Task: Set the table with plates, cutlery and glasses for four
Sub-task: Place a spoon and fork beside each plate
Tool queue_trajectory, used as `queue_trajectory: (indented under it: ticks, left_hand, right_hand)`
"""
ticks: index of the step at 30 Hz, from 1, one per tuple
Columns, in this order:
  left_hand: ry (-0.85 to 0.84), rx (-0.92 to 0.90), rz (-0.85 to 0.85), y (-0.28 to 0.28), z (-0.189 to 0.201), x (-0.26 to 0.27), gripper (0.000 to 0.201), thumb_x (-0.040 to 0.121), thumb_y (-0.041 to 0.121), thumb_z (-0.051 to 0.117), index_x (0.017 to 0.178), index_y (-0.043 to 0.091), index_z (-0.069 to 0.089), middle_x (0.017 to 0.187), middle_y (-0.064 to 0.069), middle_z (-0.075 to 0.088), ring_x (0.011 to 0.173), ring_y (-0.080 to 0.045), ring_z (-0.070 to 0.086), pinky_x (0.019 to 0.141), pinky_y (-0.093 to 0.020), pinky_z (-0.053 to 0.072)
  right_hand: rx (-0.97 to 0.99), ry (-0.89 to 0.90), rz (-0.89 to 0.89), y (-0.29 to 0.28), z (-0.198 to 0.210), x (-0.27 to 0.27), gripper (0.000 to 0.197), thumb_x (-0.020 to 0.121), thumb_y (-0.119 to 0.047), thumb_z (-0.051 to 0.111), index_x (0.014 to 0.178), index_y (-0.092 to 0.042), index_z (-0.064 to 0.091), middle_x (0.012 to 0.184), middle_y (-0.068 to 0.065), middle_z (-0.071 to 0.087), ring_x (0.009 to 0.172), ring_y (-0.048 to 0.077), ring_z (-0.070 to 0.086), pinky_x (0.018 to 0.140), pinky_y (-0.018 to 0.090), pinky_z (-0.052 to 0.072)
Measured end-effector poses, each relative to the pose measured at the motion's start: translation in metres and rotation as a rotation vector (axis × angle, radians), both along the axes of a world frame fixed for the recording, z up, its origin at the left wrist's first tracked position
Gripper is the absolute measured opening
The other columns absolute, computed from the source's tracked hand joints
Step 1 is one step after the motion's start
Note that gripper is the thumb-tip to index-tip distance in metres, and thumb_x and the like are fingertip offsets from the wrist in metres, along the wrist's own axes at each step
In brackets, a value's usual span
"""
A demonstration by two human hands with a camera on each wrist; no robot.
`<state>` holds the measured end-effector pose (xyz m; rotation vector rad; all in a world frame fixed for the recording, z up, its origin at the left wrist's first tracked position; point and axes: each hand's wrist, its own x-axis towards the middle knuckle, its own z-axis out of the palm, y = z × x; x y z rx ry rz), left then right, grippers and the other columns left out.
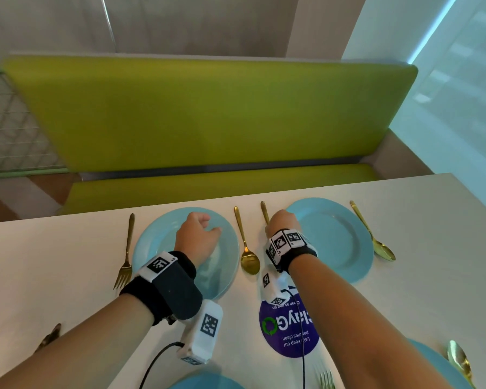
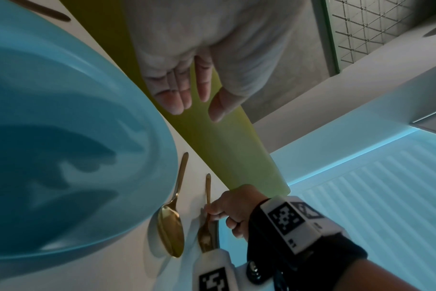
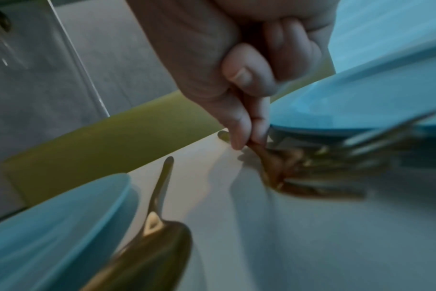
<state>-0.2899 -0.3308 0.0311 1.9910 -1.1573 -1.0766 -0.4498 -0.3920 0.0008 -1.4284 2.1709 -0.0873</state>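
Two light blue plates stand at the table's far side, the left plate (image 1: 157, 242) and the right plate (image 1: 340, 240). My right hand (image 1: 282, 223) pinches a gold fork (image 3: 281, 167) by its neck between thumb and forefinger, just left of the right plate (image 3: 361, 98); the fork's handle (image 1: 264, 211) points at the far edge and its tines sit low over the table. My left hand (image 1: 199, 234) hovers over the left plate with relaxed fingers (image 2: 182, 94), holding nothing. A gold spoon (image 1: 246, 248) lies between the two plates.
Another fork (image 1: 125, 248) lies left of the left plate, another spoon (image 1: 373, 234) right of the right plate. Near me are two more blue plates (image 1: 438, 360), a spoon (image 1: 458, 357) and a fork (image 1: 327, 380). A purple sticker (image 1: 289, 332) marks the white table (image 1: 54, 248). A green bench (image 1: 208, 113) runs behind.
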Motion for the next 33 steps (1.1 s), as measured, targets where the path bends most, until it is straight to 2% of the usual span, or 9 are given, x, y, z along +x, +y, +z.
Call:
queue_trajectory:
  ticks: [3, 16, 21, 23, 26, 28, 30, 32, 33]
  left_hand:
    - [-0.015, 0.001, -0.006, -0.001, -0.001, 0.003, 0.036, 0.090, 0.018, 0.059, 0.124, 0.011, 0.049, 0.131, -0.007, 0.055, 0.117, -0.022, 0.052, 0.080, -0.023, 0.038]
    - [-0.032, 0.028, -0.029, -0.002, -0.002, 0.008, 0.033, 0.090, 0.019, 0.058, 0.122, 0.011, 0.052, 0.131, -0.008, 0.054, 0.120, -0.022, 0.051, 0.090, -0.026, 0.040]
    - [0.007, 0.016, -0.011, 0.004, 0.005, 0.015, 0.032, 0.090, 0.019, 0.059, 0.120, 0.012, 0.052, 0.130, -0.008, 0.054, 0.117, -0.022, 0.052, 0.085, -0.026, 0.039]
    - [0.031, -0.002, -0.006, 0.010, 0.011, 0.019, 0.031, 0.089, 0.019, 0.059, 0.119, 0.013, 0.053, 0.130, -0.008, 0.054, 0.117, -0.022, 0.052, 0.089, -0.028, 0.041]
    - [0.075, -0.031, -0.013, 0.023, 0.023, 0.029, 0.030, 0.089, 0.018, 0.060, 0.118, 0.013, 0.053, 0.128, -0.008, 0.054, 0.117, -0.023, 0.052, 0.097, -0.035, 0.043]
    - [0.104, -0.048, -0.016, 0.032, 0.031, 0.036, 0.029, 0.088, 0.018, 0.061, 0.115, 0.012, 0.053, 0.128, -0.009, 0.055, 0.117, -0.024, 0.052, 0.098, -0.040, 0.046]
    - [0.124, -0.073, -0.028, 0.051, 0.046, 0.050, 0.027, 0.086, 0.018, 0.062, 0.112, 0.013, 0.054, 0.127, -0.009, 0.056, 0.116, -0.027, 0.055, 0.095, -0.042, 0.047]
    - [0.130, -0.095, -0.057, 0.072, 0.059, 0.066, 0.028, 0.086, 0.018, 0.061, 0.112, 0.013, 0.054, 0.126, -0.010, 0.057, 0.114, -0.029, 0.056, 0.094, -0.041, 0.048]
    - [0.121, -0.103, -0.076, 0.082, 0.064, 0.073, 0.029, 0.086, 0.019, 0.061, 0.114, 0.013, 0.054, 0.126, -0.010, 0.057, 0.114, -0.030, 0.057, 0.095, -0.041, 0.049]
  right_hand:
    - [0.011, 0.044, 0.036, -0.001, 0.000, 0.003, 0.021, 0.092, -0.006, 0.045, 0.103, -0.002, 0.063, 0.108, 0.013, 0.066, 0.100, 0.028, 0.064, 0.082, 0.034, 0.052]
    - [-0.002, 0.153, 0.099, -0.002, 0.002, 0.005, 0.022, 0.094, -0.007, 0.046, 0.107, -0.003, 0.063, 0.108, 0.012, 0.066, 0.100, 0.026, 0.064, 0.082, 0.032, 0.051]
    - [-0.025, 0.116, 0.020, -0.001, 0.026, 0.001, 0.016, 0.091, -0.013, 0.051, 0.097, -0.005, 0.063, 0.092, 0.009, 0.060, 0.097, 0.027, 0.063, 0.078, 0.031, 0.049]
    - [-0.049, 0.104, -0.007, 0.003, 0.046, -0.002, 0.015, 0.089, -0.019, 0.054, 0.082, -0.006, 0.060, 0.079, 0.006, 0.053, 0.087, 0.026, 0.060, 0.073, 0.030, 0.047]
    - [-0.049, 0.135, 0.013, 0.015, 0.077, -0.006, 0.025, 0.085, -0.025, 0.055, 0.070, -0.006, 0.060, 0.065, 0.003, 0.056, 0.058, 0.018, 0.052, 0.049, 0.022, 0.039]
    - [-0.038, 0.135, 0.022, 0.026, 0.097, -0.011, 0.029, 0.084, -0.029, 0.053, 0.082, -0.005, 0.069, 0.079, 0.002, 0.069, 0.061, 0.016, 0.059, 0.042, 0.022, 0.031]
    - [-0.045, 0.143, 0.018, 0.054, 0.123, -0.011, 0.032, 0.085, -0.033, 0.051, 0.091, -0.008, 0.071, 0.091, 0.000, 0.073, 0.075, 0.017, 0.067, 0.044, 0.021, 0.033]
    - [-0.081, 0.158, -0.005, 0.087, 0.142, -0.006, 0.034, 0.088, -0.036, 0.051, 0.092, -0.009, 0.071, 0.094, -0.001, 0.073, 0.082, 0.017, 0.069, 0.051, 0.023, 0.044]
    - [-0.101, 0.167, -0.023, 0.101, 0.150, -0.003, 0.035, 0.088, -0.038, 0.051, 0.093, -0.009, 0.071, 0.095, -0.001, 0.073, 0.084, 0.017, 0.069, 0.062, 0.026, 0.051]
